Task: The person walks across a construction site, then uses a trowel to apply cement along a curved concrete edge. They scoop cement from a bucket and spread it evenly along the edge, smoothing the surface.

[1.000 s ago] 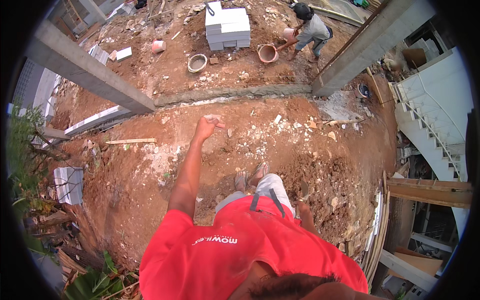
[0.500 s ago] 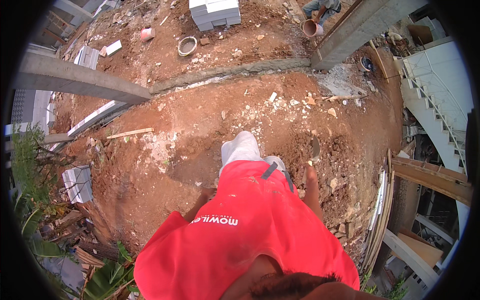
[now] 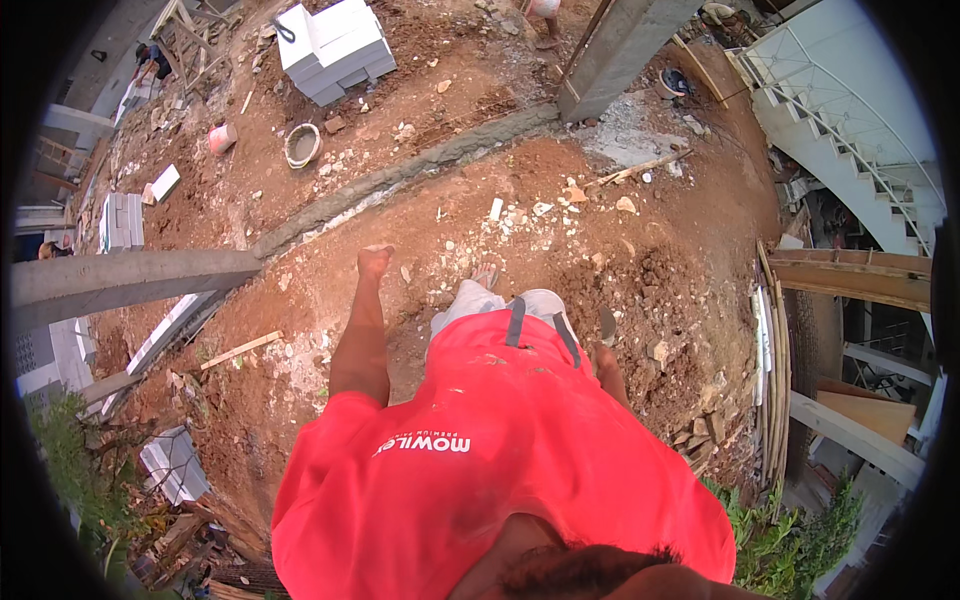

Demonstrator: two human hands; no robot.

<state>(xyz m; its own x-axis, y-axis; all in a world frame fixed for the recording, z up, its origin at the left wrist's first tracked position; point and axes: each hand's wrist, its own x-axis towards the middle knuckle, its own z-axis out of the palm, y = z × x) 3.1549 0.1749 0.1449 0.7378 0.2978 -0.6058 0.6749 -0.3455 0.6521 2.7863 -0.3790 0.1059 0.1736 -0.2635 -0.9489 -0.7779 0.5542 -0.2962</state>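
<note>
My left hand (image 3: 375, 261) is stretched out ahead over the reddish soil, its fingers curled closed with nothing showing in them. Low beside my right hip, my right hand (image 3: 604, 357) is closed and partly hidden by my shirt. From it points a trowel (image 3: 607, 323) with a grey, rounded blade; its handle is covered by the hand. Under me the ground (image 3: 430, 215) is bare earth with scattered pale stone chips. One bare foot (image 3: 485, 274) shows ahead of my light trousers.
A low concrete beam (image 3: 400, 178) crosses ahead between a left column (image 3: 130, 280) and a right column (image 3: 620, 60). Beyond it are white blocks (image 3: 335, 50), a round mortar pan (image 3: 303, 146) and a bucket (image 3: 222, 138). Bamboo poles (image 3: 773, 370) lie at right, near stairs (image 3: 850, 150).
My left arm has swung forward from beside my body. I have stepped ahead and turned rightward, with a foot now showing. The trowel stays in my right hand, drawn closer to my hip.
</note>
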